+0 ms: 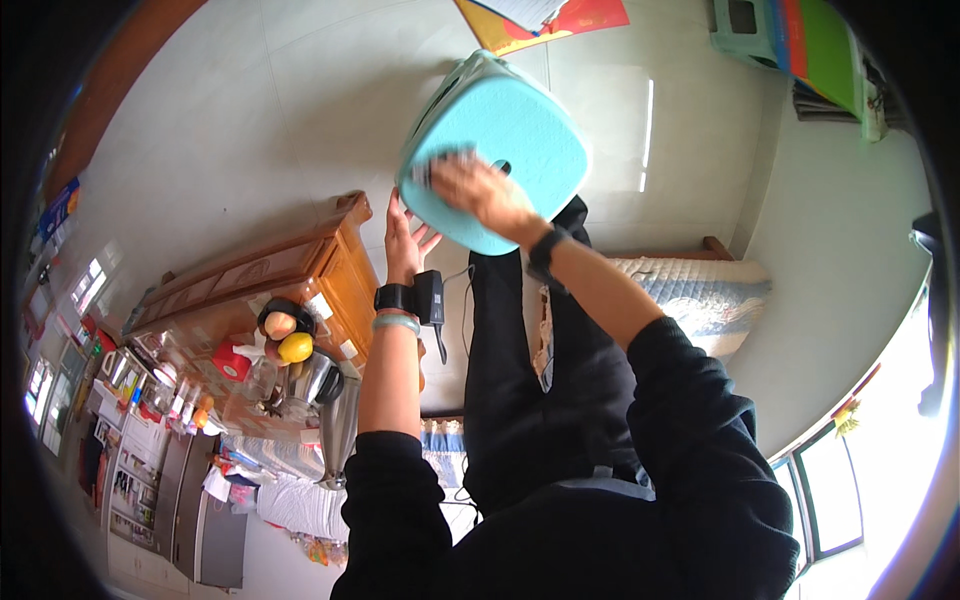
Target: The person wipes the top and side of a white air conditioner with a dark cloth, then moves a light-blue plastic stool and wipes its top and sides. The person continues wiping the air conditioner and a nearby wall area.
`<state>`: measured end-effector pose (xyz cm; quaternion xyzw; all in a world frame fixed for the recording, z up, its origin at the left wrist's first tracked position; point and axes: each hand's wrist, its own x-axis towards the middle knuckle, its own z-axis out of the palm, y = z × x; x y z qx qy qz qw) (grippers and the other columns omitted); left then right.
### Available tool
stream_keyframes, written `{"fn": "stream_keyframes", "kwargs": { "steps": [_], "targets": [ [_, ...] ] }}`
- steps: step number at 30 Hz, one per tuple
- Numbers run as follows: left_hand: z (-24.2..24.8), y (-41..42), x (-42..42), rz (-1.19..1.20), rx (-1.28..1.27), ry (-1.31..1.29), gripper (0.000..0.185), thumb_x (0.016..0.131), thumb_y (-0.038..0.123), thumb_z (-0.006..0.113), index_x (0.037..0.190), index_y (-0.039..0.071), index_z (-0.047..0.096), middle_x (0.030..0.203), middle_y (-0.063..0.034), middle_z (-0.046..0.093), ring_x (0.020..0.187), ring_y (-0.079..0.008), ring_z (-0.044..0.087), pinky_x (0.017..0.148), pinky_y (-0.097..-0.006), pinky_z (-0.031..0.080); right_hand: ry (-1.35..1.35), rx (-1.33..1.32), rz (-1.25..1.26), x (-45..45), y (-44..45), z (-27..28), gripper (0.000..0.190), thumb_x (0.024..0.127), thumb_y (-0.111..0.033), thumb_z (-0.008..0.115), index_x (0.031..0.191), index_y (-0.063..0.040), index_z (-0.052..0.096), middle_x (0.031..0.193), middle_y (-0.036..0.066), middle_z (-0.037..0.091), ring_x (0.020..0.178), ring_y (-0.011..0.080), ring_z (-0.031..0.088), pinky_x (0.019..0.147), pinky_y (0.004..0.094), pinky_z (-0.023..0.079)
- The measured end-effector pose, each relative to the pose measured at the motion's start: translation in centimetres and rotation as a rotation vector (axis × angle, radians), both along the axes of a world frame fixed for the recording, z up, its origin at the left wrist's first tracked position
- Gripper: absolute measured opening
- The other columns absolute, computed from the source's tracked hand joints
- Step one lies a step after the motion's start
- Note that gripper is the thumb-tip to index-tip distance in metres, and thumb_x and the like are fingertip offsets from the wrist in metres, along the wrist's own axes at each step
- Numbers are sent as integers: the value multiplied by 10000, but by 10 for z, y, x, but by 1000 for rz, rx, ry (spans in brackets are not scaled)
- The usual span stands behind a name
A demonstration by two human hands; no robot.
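A turquoise plastic stool point(540, 150) with a rounded square seat and a small centre hole is in front of my legs. My left hand point(407, 244) holds its near left edge, fingers spread against the rim. Blurred by motion, my right hand point(472, 187) presses a dark grey cloth-like thing point(421, 174) onto the left part of the seat. What exactly that thing is cannot be made out. Each wrist wears a black band, and a black box point(429, 296) with a cable is fixed at the left one.
A wooden table point(341, 277) at left bears fruit, a metal kettle point(304, 375) and a red tissue box point(231, 360). Papers lie on a red and yellow sheet point(592, 19) beyond the stool. A quilted cushion point(690, 300) and a pale wall point(825, 247) are at right.
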<state>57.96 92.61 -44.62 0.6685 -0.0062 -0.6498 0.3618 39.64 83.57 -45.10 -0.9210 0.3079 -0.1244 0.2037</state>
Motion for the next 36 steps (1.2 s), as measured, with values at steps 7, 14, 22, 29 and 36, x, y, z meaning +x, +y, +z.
{"fn": "stream_keyframes", "kwargs": {
  "steps": [7,14,22,29,36],
  "targets": [
    [-3,5,-3,179,34,83,895,849,822,245,1555,292,98,1586,-160,182,1403,-496,229,1080,-671,264,26,139,158,-3,50,9,489,848,-112,570,1336,-131,565,1443,17,455,1334,249,425,1061,332,442],
    [-12,13,5,188,70,89,875,880,799,181,1559,256,78,1586,-176,194,1423,-452,232,1106,-672,158,168,-61,547,-31,45,12,501,846,-179,561,1345,-148,556,1476,-32,429,1368,184,374,1178,368,284],
    [-20,39,0,284,71,39,853,909,764,189,1547,199,165,1504,-220,324,1386,-403,337,1114,-523,311,140,87,351,15,41,13,537,817,-126,569,1353,-132,545,1482,6,415,1387,215,362,1164,398,309],
    [-21,44,-22,203,1,-42,741,973,628,360,1501,122,242,1387,-186,450,1227,-339,512,984,-511,428,152,75,161,-23,-17,6,543,837,-94,580,1375,-147,528,1499,49,409,1409,272,342,1174,463,260],
    [-31,21,-41,35,-191,-233,1040,705,314,863,1443,-47,225,1362,-242,437,1199,-325,531,989,-427,452,175,37,192,84,-68,4,224,824,-154,608,1007,-39,669,1109,96,611,1146,306,515,1082,469,353]
  ]
}}
